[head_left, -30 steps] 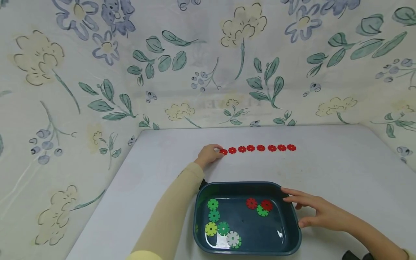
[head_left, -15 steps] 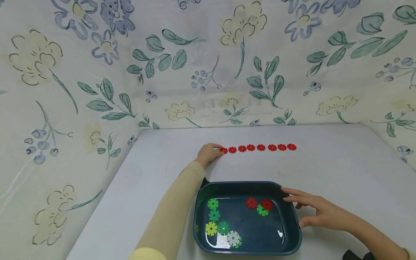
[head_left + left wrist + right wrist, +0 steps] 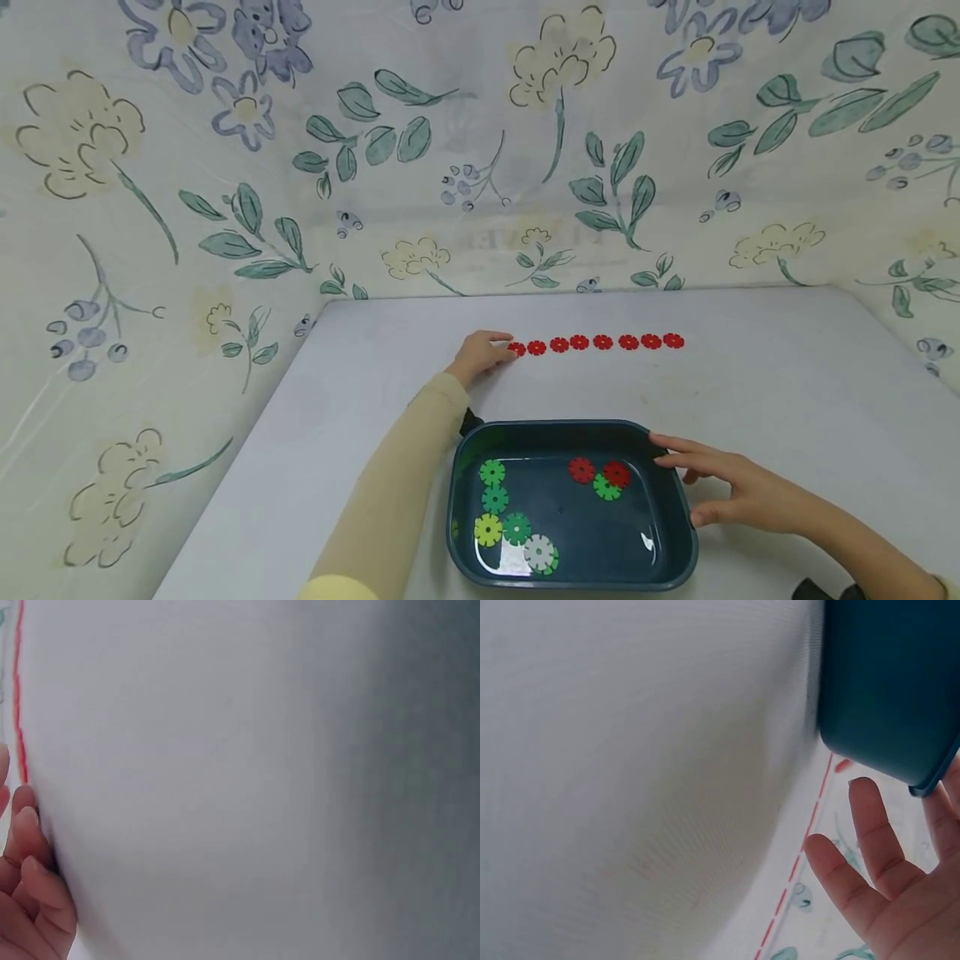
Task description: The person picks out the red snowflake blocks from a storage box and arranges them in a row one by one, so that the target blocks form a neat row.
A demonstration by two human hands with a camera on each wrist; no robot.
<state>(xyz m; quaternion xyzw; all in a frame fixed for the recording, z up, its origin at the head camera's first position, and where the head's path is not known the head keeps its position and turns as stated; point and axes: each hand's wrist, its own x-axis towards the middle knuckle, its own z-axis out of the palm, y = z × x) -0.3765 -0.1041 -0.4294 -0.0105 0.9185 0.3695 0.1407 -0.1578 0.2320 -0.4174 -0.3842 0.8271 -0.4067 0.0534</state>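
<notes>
At the far side of the table, my left hand (image 3: 482, 357) is at the left end of a row of red notched plastic discs (image 3: 602, 342). Its index finger and thumb pinch the leftmost red disc (image 3: 517, 349), partly covered by the fingers. The left wrist view shows curled fingers (image 3: 37, 885) at its edge beside the red row. A dark blue tray (image 3: 562, 575) stands nearer. My right hand (image 3: 750, 493) rests on its right rim with fairly straight, spread fingers; in the right wrist view a fingertip touches the tray (image 3: 889, 690) at its rim.
Inside the tray lie green discs (image 3: 495, 499), a yellow-green disc (image 3: 488, 529), a white disc (image 3: 540, 551) over a green one, and two red discs (image 3: 581, 470) by another green one. The white table (image 3: 375, 350) meets a floral cloth backdrop (image 3: 465, 167) behind.
Almost nothing moves. The left index finger has lifted slightly from the leftmost red disc's far edge; the right hand and tray stay in place.
</notes>
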